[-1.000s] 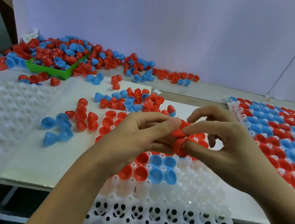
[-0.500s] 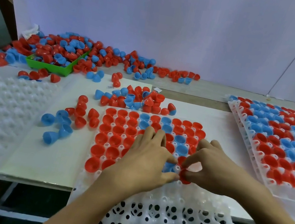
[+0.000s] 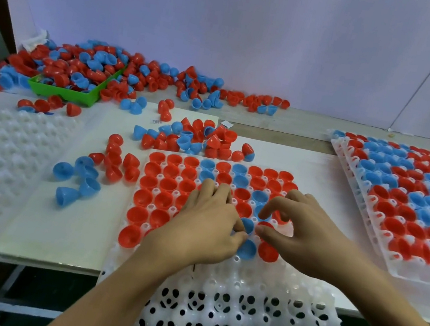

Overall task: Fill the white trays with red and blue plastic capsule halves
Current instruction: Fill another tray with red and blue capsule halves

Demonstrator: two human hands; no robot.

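A white table (image 3: pixel 59 221) is holding a half-full white tray (image 3: pixel 240 305). The left hand (image 3: pixel 205 227) is pinching a blue capsule half (image 3: pixel 247 224); the right hand (image 3: pixel 301 235) is hovering with loosely curled fingers. These halves look light and slippery, so pinch the rim.

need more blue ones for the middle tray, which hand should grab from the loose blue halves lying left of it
Left. The loose blue halves lie on the left hand's side of the middle tray; the right hand would have to cross over it.

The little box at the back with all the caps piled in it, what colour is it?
Bright green. The green box shows in the head view, back left on the table.
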